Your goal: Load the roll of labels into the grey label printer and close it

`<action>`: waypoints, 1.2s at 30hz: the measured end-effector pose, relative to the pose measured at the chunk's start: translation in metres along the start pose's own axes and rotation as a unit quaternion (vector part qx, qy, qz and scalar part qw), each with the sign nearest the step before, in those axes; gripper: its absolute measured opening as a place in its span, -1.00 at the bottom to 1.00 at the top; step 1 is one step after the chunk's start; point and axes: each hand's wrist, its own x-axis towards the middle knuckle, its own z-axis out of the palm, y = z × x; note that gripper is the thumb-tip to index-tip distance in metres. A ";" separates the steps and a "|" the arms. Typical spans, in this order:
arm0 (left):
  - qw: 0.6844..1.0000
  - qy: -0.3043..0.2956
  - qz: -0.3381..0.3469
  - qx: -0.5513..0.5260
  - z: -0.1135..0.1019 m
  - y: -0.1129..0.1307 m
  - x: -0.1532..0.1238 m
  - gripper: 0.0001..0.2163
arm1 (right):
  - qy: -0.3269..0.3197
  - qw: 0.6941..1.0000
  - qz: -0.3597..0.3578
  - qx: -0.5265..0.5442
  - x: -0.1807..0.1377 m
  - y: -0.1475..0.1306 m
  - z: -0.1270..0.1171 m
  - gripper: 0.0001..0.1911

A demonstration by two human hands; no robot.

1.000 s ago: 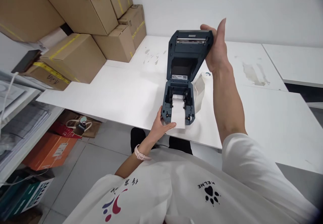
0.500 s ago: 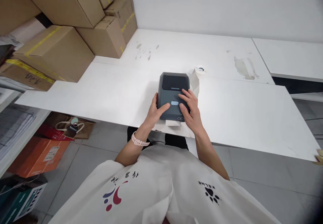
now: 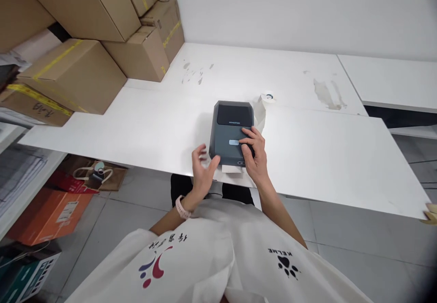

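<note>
A dark grey label printer (image 3: 225, 134) with a black window and a pale blue button sits near the front edge of the white table. Out of its front end pokes a strip of white label paper (image 3: 232, 169). My right hand (image 3: 255, 153) rests on the printer's right side, fingers spread, one fingertip beside the button. At the printer's lower left corner is my left hand (image 3: 204, 170), its fingers apart and curved with nothing in them; whether the thumb touches the casing I cannot tell. Behind the printer lies a trailing white paper strip (image 3: 260, 114).
Brown cardboard boxes (image 3: 78, 73) are stacked at the table's left end. The white table (image 3: 324, 152) has worn patches towards the wall. On the floor at left stand an orange box (image 3: 51, 214) and a paper bag (image 3: 114, 180). A small roll end (image 3: 269, 96) lies behind the printer.
My left hand has come off the printer's left side and moved down towards me, fingers spreading. My right hand stays on the printer, a fingertip now closer to the button.
</note>
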 end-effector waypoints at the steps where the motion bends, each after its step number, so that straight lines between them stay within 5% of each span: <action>1: 0.999 0.035 0.001 0.014 -0.002 -0.005 -0.011 -0.59 | -0.001 1.000 0.002 -0.002 0.000 0.001 0.000 -0.74; 2: 1.000 0.015 -0.011 0.012 -0.004 -0.009 -0.020 -0.69 | -0.002 1.000 0.004 -0.002 -0.001 0.002 0.000 -0.73; 6: 0.971 -0.188 -0.129 -0.067 0.000 -0.005 -0.031 -0.57 | 0.009 1.000 0.002 0.008 -0.002 0.004 0.002 -0.70; 9: 0.949 -0.224 -0.193 -0.111 0.006 0.006 -0.021 -0.61 | 0.016 1.000 -0.005 0.002 -0.002 0.004 0.002 -0.70; 17: 0.958 -0.230 -0.159 -0.069 0.000 0.006 -0.018 -0.61 | -0.023 0.976 -0.114 -0.185 0.005 0.000 -0.015 -0.71; 23: 0.995 -0.049 -0.036 -0.077 -0.010 0.009 -0.004 -0.54 | -0.077 0.979 -0.089 -0.167 -0.001 0.000 -0.017 -0.62; 28: 0.995 0.008 0.003 -0.101 -0.018 0.013 0.024 -0.65 | -0.030 0.993 -0.087 -0.069 -0.008 0.000 -0.017 -0.33; 32: 0.999 -0.020 -0.001 -0.041 -0.013 0.014 0.053 -0.78 | 0.059 0.992 -0.116 0.000 0.030 -0.006 -0.017 -0.27; 36: 0.994 -0.103 -0.001 0.043 0.005 0.026 0.079 -0.57 | 0.145 0.978 -0.136 0.066 0.104 -0.010 -0.016 -0.31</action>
